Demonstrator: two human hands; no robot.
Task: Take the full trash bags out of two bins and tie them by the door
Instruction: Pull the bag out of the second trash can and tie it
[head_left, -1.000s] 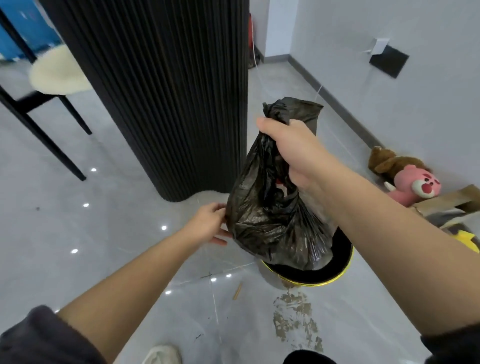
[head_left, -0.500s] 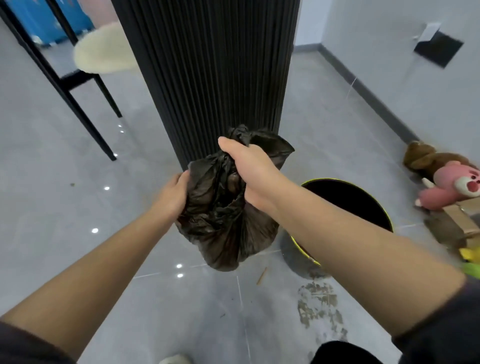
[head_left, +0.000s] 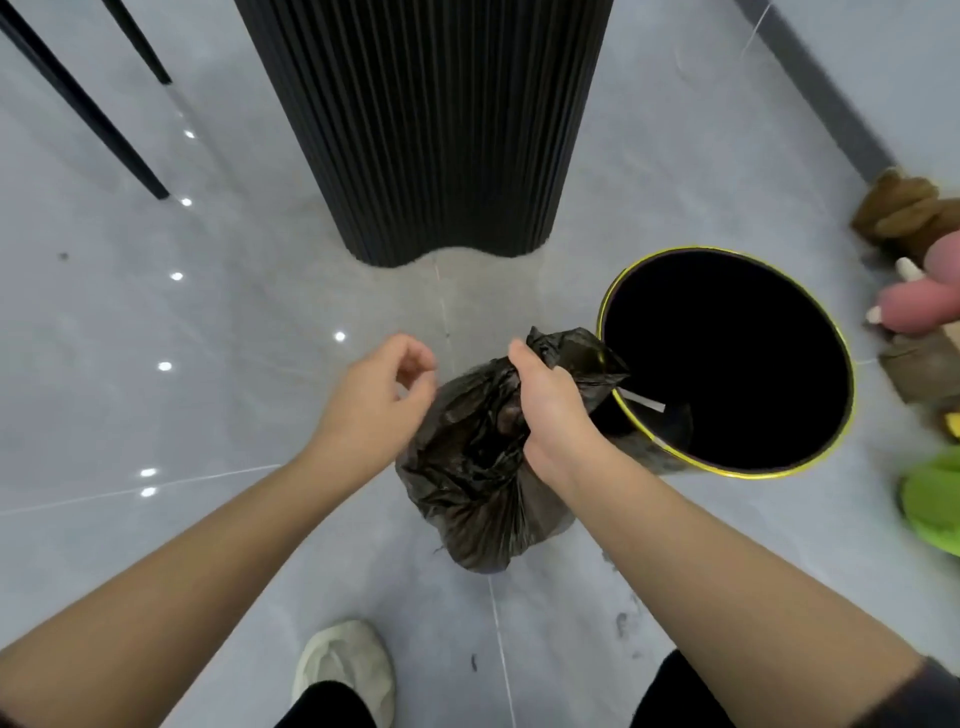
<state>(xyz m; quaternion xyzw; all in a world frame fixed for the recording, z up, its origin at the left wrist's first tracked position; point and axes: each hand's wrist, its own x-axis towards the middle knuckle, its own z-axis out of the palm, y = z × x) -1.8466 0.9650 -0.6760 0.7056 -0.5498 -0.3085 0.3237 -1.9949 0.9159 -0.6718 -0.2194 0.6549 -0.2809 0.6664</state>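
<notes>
Crinkled black plastic trash bag (head_left: 478, 493) is held outside round black yellow-rimmed bin (head_left: 675, 250), just left of it. Right hand (head_left: 550, 410) grip is clamped on gathered neck, forearm extended. Left hand (head_left: 374, 405) alongside, fingers loosely curled, empty.

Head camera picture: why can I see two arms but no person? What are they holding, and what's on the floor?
The camera sits on a person's head and looks down, so you see only their own arms. The right hand grips the bunched top of a black trash bag. The left hand is beside it, fingers loosely curled, holding nothing. On the grey floor stands a black bin with a yellow rim, right next to the bag. There are also a ribbed black column, plush toys at the right edge, and the person's shoe.
</notes>
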